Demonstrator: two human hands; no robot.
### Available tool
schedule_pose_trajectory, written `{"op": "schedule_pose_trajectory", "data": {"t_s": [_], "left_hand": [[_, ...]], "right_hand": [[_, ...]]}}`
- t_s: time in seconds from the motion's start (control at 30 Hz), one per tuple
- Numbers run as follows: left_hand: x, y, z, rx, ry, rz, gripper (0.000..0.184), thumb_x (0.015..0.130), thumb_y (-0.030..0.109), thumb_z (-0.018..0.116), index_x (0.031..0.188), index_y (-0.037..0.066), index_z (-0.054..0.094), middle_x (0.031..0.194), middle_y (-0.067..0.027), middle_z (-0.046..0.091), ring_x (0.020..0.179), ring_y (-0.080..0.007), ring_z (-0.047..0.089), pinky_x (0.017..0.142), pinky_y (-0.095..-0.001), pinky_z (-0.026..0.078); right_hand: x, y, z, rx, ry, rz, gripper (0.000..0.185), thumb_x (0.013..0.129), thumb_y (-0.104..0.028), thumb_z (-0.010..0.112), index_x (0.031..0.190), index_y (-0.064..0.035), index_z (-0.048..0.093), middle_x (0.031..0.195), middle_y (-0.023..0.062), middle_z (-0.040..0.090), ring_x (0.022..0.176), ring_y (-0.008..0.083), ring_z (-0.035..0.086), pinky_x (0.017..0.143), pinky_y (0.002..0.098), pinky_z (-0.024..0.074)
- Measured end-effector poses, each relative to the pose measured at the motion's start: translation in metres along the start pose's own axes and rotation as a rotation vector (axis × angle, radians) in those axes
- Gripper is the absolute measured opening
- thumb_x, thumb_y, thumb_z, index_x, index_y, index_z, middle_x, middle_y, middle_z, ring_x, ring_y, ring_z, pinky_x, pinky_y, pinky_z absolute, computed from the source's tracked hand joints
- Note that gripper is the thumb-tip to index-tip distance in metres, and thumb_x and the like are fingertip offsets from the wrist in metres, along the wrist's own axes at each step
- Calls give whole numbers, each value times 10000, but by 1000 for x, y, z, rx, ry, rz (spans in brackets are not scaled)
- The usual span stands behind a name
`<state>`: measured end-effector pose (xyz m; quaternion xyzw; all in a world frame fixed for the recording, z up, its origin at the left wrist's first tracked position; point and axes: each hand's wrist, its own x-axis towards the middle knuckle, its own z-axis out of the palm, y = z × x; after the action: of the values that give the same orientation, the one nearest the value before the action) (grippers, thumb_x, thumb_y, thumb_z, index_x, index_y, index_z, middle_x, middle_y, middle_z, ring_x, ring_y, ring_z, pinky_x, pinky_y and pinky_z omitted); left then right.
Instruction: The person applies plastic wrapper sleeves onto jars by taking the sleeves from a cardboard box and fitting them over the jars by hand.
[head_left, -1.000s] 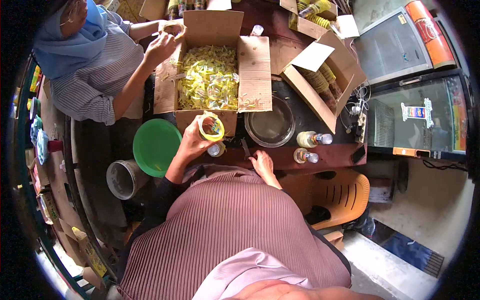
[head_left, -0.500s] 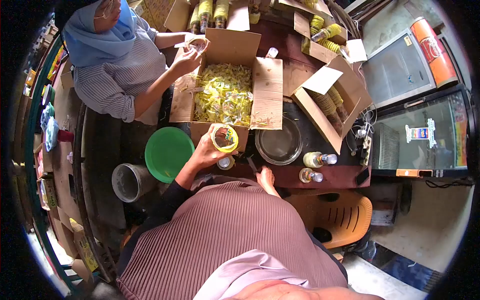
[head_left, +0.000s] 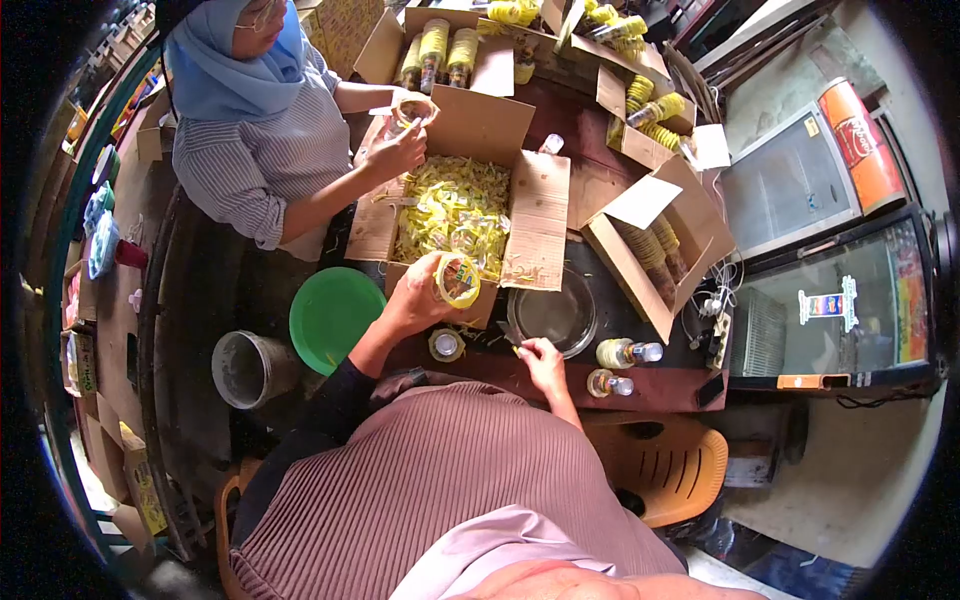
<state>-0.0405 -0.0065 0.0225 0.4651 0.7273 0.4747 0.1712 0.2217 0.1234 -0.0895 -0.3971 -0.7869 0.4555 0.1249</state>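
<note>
My left hand (head_left: 413,302) is wrapped round a clear, yellow-rimmed cup (head_left: 458,281), its round end tilted towards me, at the near side of an open cardboard box (head_left: 540,215) of yellow strips (head_left: 455,210). Lower right, my right hand (head_left: 541,360) is closed on a small knife (head_left: 513,338), its dark blade pointing up and left. Between the hands stands a small round container (head_left: 445,345). A round glass-like bowl (head_left: 592,320) lies just beyond the right hand.
A co-worker (head_left: 240,180) at the upper left holds another cup (head_left: 412,112). A green basin (head_left: 335,318) and grey bucket (head_left: 245,370) are left. Two bottles (head_left: 628,353) (head_left: 609,383) stand right of my right hand. An open carton (head_left: 640,285) holds stacked yellow-ringed items.
My right hand has taken hold of the knife from the table edge and lifted it slightly. My left hand still holds the cup. The view has shifted, showing more of the far boxes.
</note>
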Motion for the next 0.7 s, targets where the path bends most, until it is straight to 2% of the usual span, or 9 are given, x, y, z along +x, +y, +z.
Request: {"op": "schedule_pose_trajectory", "data": {"t_s": [0.07,0.13,0.27,0.43,0.63,0.7], "left_hand": [[5,7,-3,8,2,30,621,598,185,830,1116,27,526,1026,-162,595,968,-335,588,834,-376,472],[11,15,-3,19,0,59,615,604,188,822,1119,27,526,1024,-175,595,965,-354,583,829,-388,473],[21,14,2,129,20,126,606,636,220,801,1138,37,516,1033,-184,593,965,-362,583,827,-403,472],[28,4,5,161,14,134,616,639,231,803,1152,59,509,1056,-189,587,987,-366,576,837,-404,468],[35,-4,3,169,34,142,621,633,222,799,1150,40,507,1044,-183,586,990,-358,574,831,-403,468],[42,-4,-2,203,-51,142,646,625,234,801,1159,27,502,1087,-194,570,1033,-360,555,865,-408,457]], "right_hand": [[13,-36,-20,158,12,10,130,803,-117,646,868,-5,661,816,106,619,757,231,609,707,325,472],[27,-64,-35,60,55,-170,101,818,-106,631,850,-16,665,829,101,609,797,241,586,735,333,463],[46,-117,-47,-73,198,-371,84,793,-67,658,869,-36,676,844,93,594,842,253,563,762,349,459],[61,-151,-41,70,145,-430,98,793,-45,650,886,-50,683,822,90,574,803,253,556,737,340,454],[73,-160,-37,-22,33,-423,95,801,-42,624,881,-30,674,803,101,546,807,267,541,730,356,440],[79,-160,-37,-30,22,-438,91,806,-45,618,879,-26,669,804,104,545,812,275,539,736,361,437]]}}
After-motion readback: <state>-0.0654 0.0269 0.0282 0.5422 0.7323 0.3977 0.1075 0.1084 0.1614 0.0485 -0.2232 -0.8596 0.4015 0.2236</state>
